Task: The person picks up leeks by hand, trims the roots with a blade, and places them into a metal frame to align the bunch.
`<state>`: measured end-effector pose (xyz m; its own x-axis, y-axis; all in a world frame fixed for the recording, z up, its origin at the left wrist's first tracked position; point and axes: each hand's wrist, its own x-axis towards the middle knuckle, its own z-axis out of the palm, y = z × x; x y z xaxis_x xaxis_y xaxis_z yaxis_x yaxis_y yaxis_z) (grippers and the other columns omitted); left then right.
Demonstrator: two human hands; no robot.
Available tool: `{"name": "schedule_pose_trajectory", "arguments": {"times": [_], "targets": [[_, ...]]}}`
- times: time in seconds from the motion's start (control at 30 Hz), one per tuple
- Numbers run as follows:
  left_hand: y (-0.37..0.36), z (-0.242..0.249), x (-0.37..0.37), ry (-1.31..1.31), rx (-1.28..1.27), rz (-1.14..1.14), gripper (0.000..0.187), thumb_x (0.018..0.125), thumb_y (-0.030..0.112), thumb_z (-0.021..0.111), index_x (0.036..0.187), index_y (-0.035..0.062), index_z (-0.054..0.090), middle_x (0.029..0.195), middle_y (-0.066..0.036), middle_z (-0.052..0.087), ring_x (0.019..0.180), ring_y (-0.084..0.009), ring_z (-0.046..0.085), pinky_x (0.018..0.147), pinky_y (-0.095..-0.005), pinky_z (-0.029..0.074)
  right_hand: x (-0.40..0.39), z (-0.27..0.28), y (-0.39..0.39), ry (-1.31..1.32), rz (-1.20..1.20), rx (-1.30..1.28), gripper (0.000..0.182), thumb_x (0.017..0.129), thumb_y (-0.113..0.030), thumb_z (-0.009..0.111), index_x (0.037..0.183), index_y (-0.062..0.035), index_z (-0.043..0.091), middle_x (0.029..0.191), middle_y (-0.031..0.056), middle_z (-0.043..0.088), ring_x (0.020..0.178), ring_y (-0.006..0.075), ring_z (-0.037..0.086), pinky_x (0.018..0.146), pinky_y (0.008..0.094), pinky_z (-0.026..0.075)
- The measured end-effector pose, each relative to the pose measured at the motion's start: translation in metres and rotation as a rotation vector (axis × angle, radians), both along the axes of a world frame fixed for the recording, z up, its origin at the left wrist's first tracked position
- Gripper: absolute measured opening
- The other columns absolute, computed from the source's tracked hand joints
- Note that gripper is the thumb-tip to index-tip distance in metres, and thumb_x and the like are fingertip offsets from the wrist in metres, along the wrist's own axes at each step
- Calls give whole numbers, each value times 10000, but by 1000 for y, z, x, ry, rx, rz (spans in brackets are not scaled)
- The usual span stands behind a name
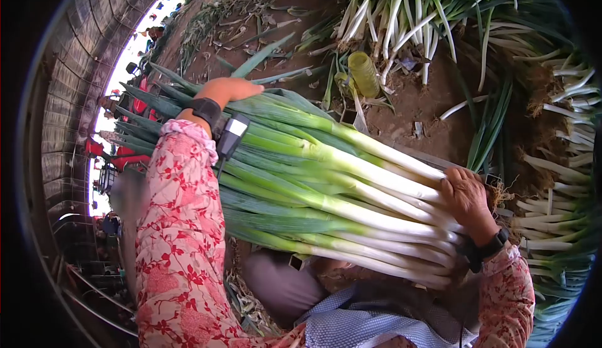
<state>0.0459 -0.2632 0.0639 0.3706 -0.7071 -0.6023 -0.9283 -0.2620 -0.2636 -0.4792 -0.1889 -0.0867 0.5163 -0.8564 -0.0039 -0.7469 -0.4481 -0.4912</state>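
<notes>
A wide bundle of long green onions point(326, 153) lies across my lap, leaves to the left and white stems to the right. My left hand point(229, 91) reaches over the leafy part and curls around its far edge; most of its fingers are hidden. At the stem end, my right hand point(467, 197) grips the white stalks with bent fingers near the roots. Dark bands circle both wrists, and a small black-and-white device point(233, 135) sits by the left one. A metal bar point(420, 155) shows partly beneath the bundle.
A yellow-green roll of tape or twine point(364, 74) stands on the soil beyond the bundle. Piles of green onions point(401, 9) lie at the back, and more point(558, 216) line the right side. Loose leaves point(213, 28) litter the ground; a curved wall point(69, 97) rises at left.
</notes>
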Motion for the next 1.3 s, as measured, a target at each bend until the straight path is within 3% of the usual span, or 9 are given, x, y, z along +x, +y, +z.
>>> {"name": "schedule_pose_trajectory", "arguments": {"times": [0.27, 0.33, 0.53, 0.87, 0.93, 1.07, 1.17, 1.27, 1.3], "targets": [[21, 16, 3, -101, 85, 61, 639, 909, 541, 350, 1301, 53, 476, 1376, -160, 430, 1269, -323, 405, 1044, -383, 312, 0, -4, -1, -29, -2, -12, 225, 864, -278, 465, 924, -70, 525, 974, 154, 576, 975, 352, 519, 848, 459, 390], [20, 8, 24, -62, 114, 45, 620, 901, 515, 380, 1288, 42, 486, 1375, -166, 430, 1271, -326, 401, 1035, -386, 323, 1, -1, 0, -3, -25, 17, 225, 865, -281, 462, 921, -71, 524, 960, 156, 574, 960, 353, 519, 842, 461, 390], [13, -27, 75, -321, -31, 71, 444, 861, 319, 443, 1120, -3, 604, 1237, -206, 542, 1150, -368, 514, 957, -413, 399, 1, 0, -1, -34, -10, -14, 225, 863, -280, 464, 915, -68, 521, 934, 161, 572, 933, 358, 523, 835, 458, 392], [24, -52, 136, -320, -108, 177, 391, 854, 218, 434, 1133, 5, 606, 1259, -216, 515, 1163, -386, 498, 945, -468, 409, 1, -5, -3, -15, -15, -14, 215, 864, -259, 478, 971, -80, 532, 926, 153, 577, 932, 356, 522, 829, 454, 393], [26, -55, 146, -338, -161, 219, 383, 853, 197, 432, 1136, 6, 606, 1264, -218, 510, 1165, -390, 494, 942, -479, 411, 3, -4, -1, -28, -18, -34, 213, 861, -246, 486, 977, -74, 534, 924, 152, 576, 920, 358, 525, 824, 451, 393], [31, -9, 40, -563, -676, 349, 419, 874, 306, 437, 1169, 53, 591, 1280, -157, 525, 1120, -340, 542, 919, -498, 413, 4, -1, -2, -35, -10, -40, 213, 856, -238, 484, 971, -65, 534, 937, 154, 574, 915, 357, 528, 813, 455, 391], [20, -15, 24, -290, -981, -371, 278, 838, 209, 500, 1042, 95, 652, 1133, -158, 604, 1072, -326, 560, 896, -418, 439, 6, -3, -1, -35, -16, -53, 211, 853, -236, 484, 966, -65, 534, 937, 154, 573, 917, 356, 526, 809, 456, 391], [-1, -41, 45, 222, -271, -52, 259, 848, 212, 491, 1015, 94, 650, 1146, -129, 600, 1045, -338, 565, 875, -433, 445, 8, 2, -3, -18, -13, -50, 214, 851, -239, 482, 967, -67, 535, 939, 154, 574, 921, 356, 525, 807, 456, 391], [-4, -45, 50, 121, -216, -88, 266, 855, 211, 478, 1015, 95, 656, 1148, -135, 600, 1043, -339, 567, 876, -426, 446, 9, 2, -3, -14, -15, -41, 215, 851, -240, 480, 967, -68, 535, 939, 154, 574, 922, 356, 525, 807, 457, 390]]}}
